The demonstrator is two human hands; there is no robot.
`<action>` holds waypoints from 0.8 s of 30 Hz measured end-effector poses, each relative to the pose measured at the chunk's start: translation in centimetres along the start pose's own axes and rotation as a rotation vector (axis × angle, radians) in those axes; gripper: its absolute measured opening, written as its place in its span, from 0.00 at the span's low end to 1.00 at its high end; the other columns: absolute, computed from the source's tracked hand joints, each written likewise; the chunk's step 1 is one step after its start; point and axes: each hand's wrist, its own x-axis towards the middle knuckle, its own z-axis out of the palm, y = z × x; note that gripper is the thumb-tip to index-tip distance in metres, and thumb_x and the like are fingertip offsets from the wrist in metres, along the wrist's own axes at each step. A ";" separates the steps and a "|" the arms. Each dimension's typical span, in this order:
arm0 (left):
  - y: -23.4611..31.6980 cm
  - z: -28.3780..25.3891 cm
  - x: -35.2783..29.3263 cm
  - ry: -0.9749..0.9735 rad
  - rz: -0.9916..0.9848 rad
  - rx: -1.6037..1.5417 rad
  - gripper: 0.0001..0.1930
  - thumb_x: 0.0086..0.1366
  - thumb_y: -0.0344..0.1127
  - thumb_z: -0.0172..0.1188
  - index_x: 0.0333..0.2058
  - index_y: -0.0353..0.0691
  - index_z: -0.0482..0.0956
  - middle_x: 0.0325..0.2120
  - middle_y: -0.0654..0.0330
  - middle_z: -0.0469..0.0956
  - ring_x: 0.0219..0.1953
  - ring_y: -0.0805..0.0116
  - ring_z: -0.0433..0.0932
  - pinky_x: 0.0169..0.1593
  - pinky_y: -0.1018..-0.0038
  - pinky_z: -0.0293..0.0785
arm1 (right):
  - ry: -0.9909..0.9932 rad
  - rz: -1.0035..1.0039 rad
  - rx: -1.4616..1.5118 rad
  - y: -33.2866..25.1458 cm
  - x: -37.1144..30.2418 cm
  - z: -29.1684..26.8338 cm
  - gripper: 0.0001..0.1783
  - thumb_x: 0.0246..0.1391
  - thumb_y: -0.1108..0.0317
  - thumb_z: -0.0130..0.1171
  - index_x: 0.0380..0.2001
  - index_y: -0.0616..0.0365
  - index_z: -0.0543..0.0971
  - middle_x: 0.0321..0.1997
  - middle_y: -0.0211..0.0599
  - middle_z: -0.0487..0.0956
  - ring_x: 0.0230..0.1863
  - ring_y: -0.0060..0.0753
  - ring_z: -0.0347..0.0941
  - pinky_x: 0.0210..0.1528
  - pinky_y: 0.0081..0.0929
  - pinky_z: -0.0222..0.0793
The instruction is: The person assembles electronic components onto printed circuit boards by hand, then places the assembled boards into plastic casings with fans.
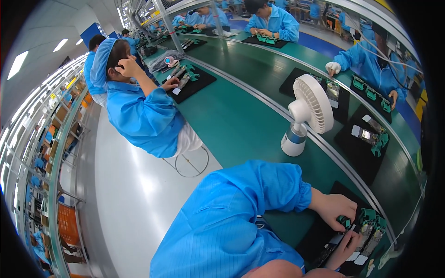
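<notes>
At the lower right, my left hand (pixel 334 211) reaches out of a blue sleeve over a black mat (pixel 311 238). Its fingers are pinched at a small green part (pixel 343 221). Just below it is my right hand (pixel 345 250), with fingers closed by a thin pale strip (pixel 351 229); whatever it grips is mostly hidden. Beside both hands, toward the right, lie circuit-board assemblies (pixel 366 230) with green plastic holders (pixel 369 214). White tabs (pixel 357 257) stick out at their near end.
A white desk fan (pixel 311 104) stands on the green bench (pixel 222 116) beyond my left arm. Metal rails (pixel 278 109) divide the bench from a dark green belt, where mats carry more boards (pixel 366 134). A co-worker in blue (pixel 139 113) sits at the left; others work across the line.
</notes>
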 end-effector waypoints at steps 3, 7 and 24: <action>0.3 0.2 0.3 -0.014 -0.001 0.004 0.15 0.50 0.44 0.66 0.32 0.42 0.78 0.30 0.57 0.72 0.34 0.54 0.74 0.32 0.64 0.71 | 0.066 -0.010 0.012 -0.1 -0.3 -0.2 0.10 0.64 0.68 0.48 0.32 0.64 0.68 0.38 0.42 0.64 0.41 0.36 0.62 0.47 0.27 0.58; 1.9 0.6 1.5 -0.053 0.001 -0.064 0.15 0.51 0.43 0.65 0.33 0.41 0.77 0.31 0.55 0.71 0.34 0.53 0.74 0.33 0.63 0.72 | 0.058 -0.070 -0.101 0.3 -1.4 -2.1 0.07 0.63 0.71 0.48 0.33 0.64 0.70 0.39 0.44 0.68 0.43 0.41 0.64 0.51 0.31 0.59; 1.9 0.2 1.3 -0.191 -0.126 0.000 0.17 0.51 0.38 0.66 0.39 0.40 0.76 0.35 0.54 0.72 0.35 0.54 0.75 0.36 0.67 0.74 | 0.044 -0.008 0.017 -2.8 -1.0 -1.9 0.03 0.54 0.74 0.57 0.31 0.61 0.73 0.39 0.47 0.69 0.40 0.47 0.68 0.43 0.35 0.65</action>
